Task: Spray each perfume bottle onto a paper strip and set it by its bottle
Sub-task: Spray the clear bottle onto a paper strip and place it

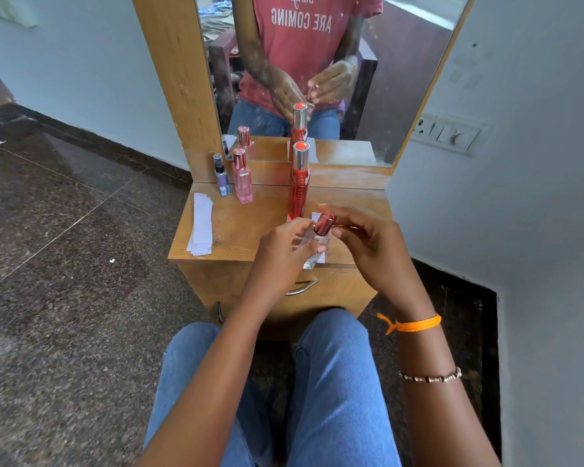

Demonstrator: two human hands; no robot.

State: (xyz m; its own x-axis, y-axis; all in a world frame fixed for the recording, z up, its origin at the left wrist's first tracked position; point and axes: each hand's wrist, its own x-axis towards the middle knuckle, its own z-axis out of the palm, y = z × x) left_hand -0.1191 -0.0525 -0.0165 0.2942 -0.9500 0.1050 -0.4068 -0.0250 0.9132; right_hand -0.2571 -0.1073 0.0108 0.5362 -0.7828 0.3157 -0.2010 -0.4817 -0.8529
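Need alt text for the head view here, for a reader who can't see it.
Seated at a small wooden dressing table with a mirror, a person holds a clear perfume bottle in the left hand while the right hand grips its pink cap. A tall red bottle, a pink bottle, a small purple bottle and a stack of paper strips stand behind.

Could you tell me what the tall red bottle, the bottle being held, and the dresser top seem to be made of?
Tall red bottle: apparently translucent red glass or plastic, glossy, under a shiny metallic cap. Held bottle: clear glass by its see-through body, with a polished pink metallic-looking cap; the left hand grips it and the right hand touches the cap. Dresser top: wood-grain laminate or veneer, matte.
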